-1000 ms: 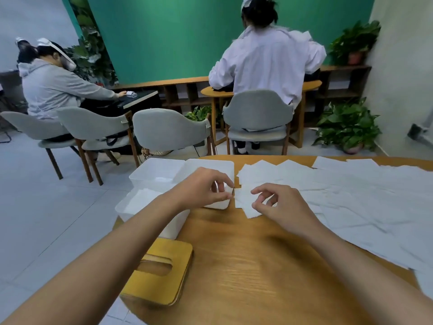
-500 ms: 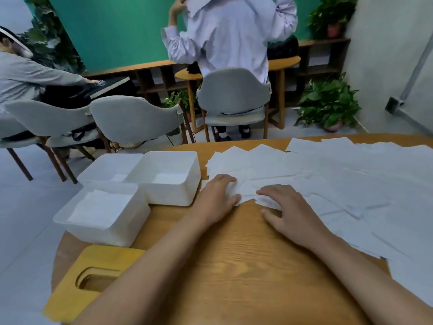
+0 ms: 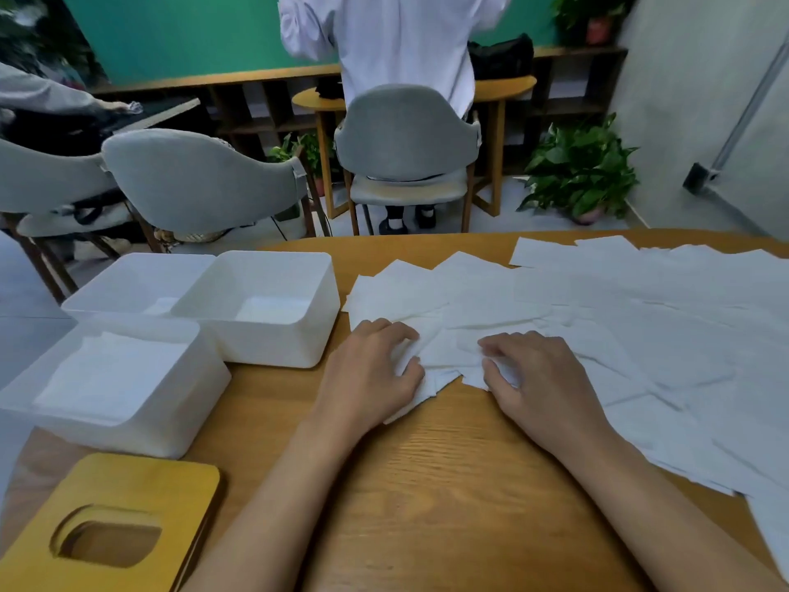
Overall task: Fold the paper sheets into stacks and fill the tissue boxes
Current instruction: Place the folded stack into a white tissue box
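both hands are down on the near left end of the sheets (image 3: 640, 335), which are spread in a loose overlapping mess over the right and far side of the table (image 3: 427, 484). left hand (image 3: 371, 369) has its fingers curled close together, thumb tucked in, pinching up a bit of paper. right hand (image 3: 542, 378) looks the same: fingers bent, thumb pulled toward them with paper bunched in between. the hands sit near each other but apart.

three white boxes on the left. near box (image 3: 128, 420) has a flat stack of paper in it, middle box (image 3: 264, 335) sits just beside the sheets, far box (image 3: 136, 284) is behind. can't tell how much is in those two. yellow lid (image 3: 106, 527) with a slot lies at the near left corner.
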`<state>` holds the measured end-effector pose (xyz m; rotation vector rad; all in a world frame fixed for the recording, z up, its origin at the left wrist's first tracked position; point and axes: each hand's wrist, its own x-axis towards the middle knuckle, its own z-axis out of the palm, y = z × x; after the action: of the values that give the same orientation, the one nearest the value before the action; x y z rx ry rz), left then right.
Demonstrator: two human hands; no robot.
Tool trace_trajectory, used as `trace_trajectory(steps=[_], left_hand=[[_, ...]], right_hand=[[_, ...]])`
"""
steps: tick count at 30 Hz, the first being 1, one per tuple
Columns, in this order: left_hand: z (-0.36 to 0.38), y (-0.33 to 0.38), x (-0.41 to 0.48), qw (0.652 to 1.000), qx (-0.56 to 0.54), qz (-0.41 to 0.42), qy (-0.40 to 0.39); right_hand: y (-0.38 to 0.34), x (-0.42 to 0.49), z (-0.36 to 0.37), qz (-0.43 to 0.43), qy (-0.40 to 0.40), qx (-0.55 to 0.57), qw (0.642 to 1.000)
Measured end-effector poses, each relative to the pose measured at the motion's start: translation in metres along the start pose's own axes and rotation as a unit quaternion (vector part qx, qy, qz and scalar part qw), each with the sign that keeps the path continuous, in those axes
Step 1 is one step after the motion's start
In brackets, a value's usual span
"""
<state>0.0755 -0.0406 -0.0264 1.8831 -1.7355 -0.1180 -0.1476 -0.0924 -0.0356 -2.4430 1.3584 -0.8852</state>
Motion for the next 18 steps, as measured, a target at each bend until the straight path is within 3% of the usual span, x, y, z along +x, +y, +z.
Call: trace_trajectory(steps=[3, 7, 10, 14, 18], left_hand=[[-0.006, -0.006, -0.005, 1.0, -0.016, 0.005, 0.011], [-0.012, -0.003, -0.007, 0.991, -0.095, 0.029, 0.093], [-0.018, 0.006, -0.01, 0.969, -0.201, 0.056, 0.129], [-0.021, 0.017, -0.011, 0.943, -0.321, 0.027, 0.081], [-0.018, 0.018, -0.008, 0.937, -0.345, 0.009, 0.056]], right_hand=[[0.0, 0.001, 0.002, -0.014, 0.013, -0.012, 1.0], [-0.005, 0.001, 0.002, -0.009, 0.04, 0.012, 0.999], [-0.01, 0.002, -0.007, 0.006, 0.037, 0.15, 0.988], [-0.02, -0.002, -0.019, 0.019, -0.069, 0.332, 0.94], [-0.025, -0.002, -0.02, 0.08, -0.002, 0.398, 0.914]])
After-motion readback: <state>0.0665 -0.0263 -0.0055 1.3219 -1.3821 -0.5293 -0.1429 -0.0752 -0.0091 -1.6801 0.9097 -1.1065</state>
